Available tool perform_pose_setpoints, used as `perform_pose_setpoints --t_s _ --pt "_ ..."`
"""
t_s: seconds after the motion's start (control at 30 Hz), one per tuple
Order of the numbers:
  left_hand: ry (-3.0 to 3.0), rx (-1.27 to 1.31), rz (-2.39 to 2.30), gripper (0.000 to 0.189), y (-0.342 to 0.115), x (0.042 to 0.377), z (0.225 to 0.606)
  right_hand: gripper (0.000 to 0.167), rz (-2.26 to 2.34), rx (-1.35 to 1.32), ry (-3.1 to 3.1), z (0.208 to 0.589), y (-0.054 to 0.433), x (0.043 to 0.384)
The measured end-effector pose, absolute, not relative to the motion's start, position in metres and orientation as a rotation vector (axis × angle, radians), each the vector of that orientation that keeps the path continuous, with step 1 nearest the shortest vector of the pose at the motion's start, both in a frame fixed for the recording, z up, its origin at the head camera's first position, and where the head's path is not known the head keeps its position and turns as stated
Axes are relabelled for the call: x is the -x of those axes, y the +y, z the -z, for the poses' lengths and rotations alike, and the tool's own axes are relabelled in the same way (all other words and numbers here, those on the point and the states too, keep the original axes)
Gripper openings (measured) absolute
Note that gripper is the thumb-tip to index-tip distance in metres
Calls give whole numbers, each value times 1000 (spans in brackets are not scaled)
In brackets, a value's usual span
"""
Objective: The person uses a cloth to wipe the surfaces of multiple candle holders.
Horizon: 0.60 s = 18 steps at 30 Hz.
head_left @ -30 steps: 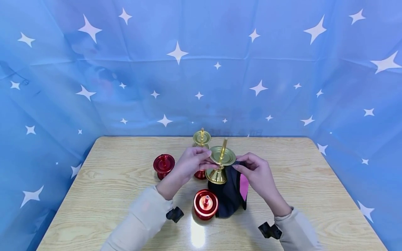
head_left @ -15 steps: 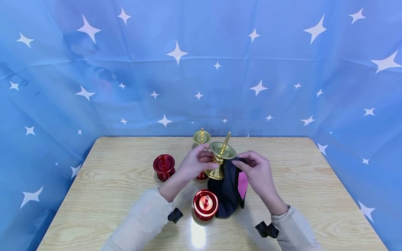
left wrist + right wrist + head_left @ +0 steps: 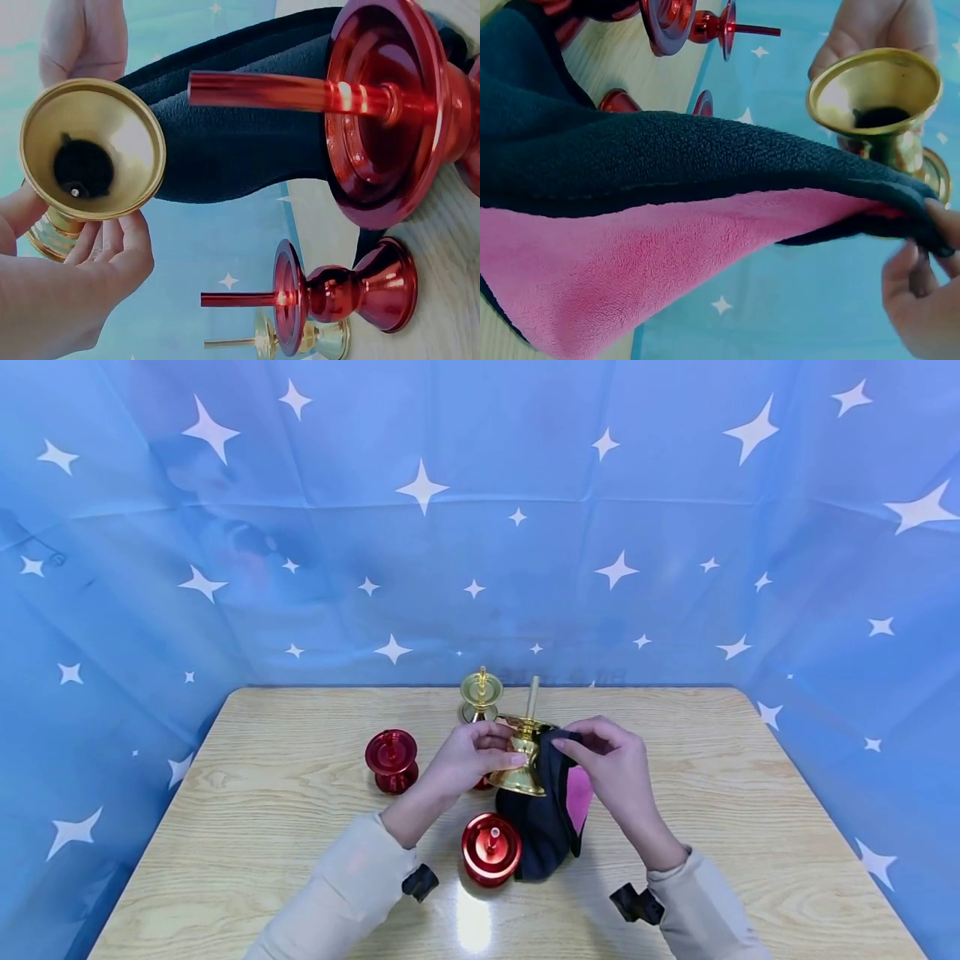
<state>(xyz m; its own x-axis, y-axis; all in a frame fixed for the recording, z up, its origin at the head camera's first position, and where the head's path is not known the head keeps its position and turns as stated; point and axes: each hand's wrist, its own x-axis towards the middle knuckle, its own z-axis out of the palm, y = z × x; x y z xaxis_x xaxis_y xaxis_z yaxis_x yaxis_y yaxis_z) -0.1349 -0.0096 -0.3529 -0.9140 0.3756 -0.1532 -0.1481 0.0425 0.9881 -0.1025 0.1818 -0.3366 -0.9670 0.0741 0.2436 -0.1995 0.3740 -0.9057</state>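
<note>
My left hand grips a gold candle holder by its waist, above the table; its spike points up and the hollow underside of its base shows in the left wrist view. My right hand pinches the upper end of a dark cloth with a pink underside, right beside the holder. The cloth hangs down onto the table. A red candle holder stands close to the cloth's left side. Another red candle holder is mostly hidden behind my left hand in the head view.
A third red candle holder stands to the left on the wooden table. At the back stands another gold candle holder. A blue curtain with white stars hangs behind the table.
The held gold candle holder has tilted, so its top dish now appears nearly edge-on. My left fingers have shifted around its waist. The right hand with the cloth has barely moved.
</note>
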Motion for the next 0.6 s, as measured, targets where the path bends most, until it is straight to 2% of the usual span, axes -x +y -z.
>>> perform_pose_setpoints --t_s 0.2,0.6 --pt "1943 -203 -1953 33 -7 134 357 17 -1692 -135 -2407 338 181 99" --pt "1916 -176 -2000 31 -8 132 359 20 -1774 -367 -2455 344 184 94"
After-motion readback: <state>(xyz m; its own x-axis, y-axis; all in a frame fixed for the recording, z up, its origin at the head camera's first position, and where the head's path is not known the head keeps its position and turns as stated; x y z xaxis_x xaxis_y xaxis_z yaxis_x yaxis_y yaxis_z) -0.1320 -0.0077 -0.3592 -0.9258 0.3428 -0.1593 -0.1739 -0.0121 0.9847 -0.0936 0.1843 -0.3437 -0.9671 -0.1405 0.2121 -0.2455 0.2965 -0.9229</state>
